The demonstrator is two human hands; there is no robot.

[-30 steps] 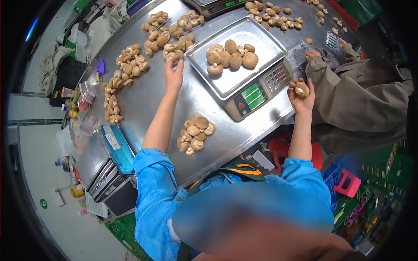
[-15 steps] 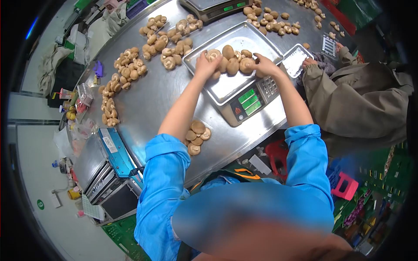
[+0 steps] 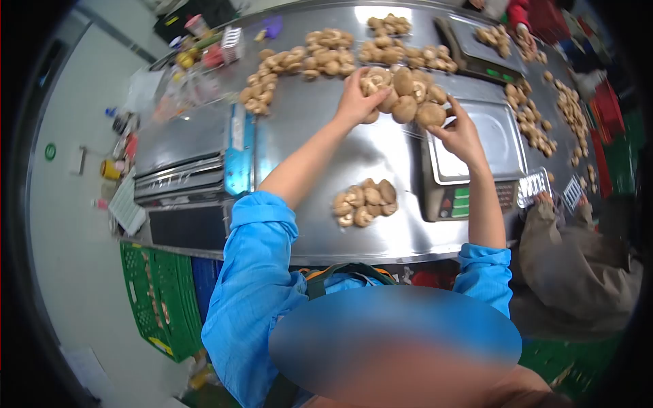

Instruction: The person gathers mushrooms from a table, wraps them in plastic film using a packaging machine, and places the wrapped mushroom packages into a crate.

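Note:
Between my two hands is a group of brown shiitake mushrooms [image 3: 404,109], lifted above the steel table, left of the scale. A thin clear edge beneath them looks like a see-through tray, mostly hidden. My left hand [image 3: 360,102] grips the left end, thumb over the mushrooms. At the other end my right hand [image 3: 464,132] is closed round the side, partly over the scale's metal pan [image 3: 503,136]. The scale's green display [image 3: 460,202] faces me. Nearer my body, a separate group of mushrooms [image 3: 365,202] rests on the table.
Rows of mushroom piles [image 3: 330,51] run along the back. A second scale [image 3: 476,47] stands at back right, with more mushrooms [image 3: 530,119] beside it. On the left is a blue-and-steel machine [image 3: 235,149]. A co-worker's sleeve [image 3: 564,251] and a clear tray [image 3: 532,187] are at right.
My hands have lifted the mushrooms off the scale pan and carried them left over the table. My view has turned to the right.

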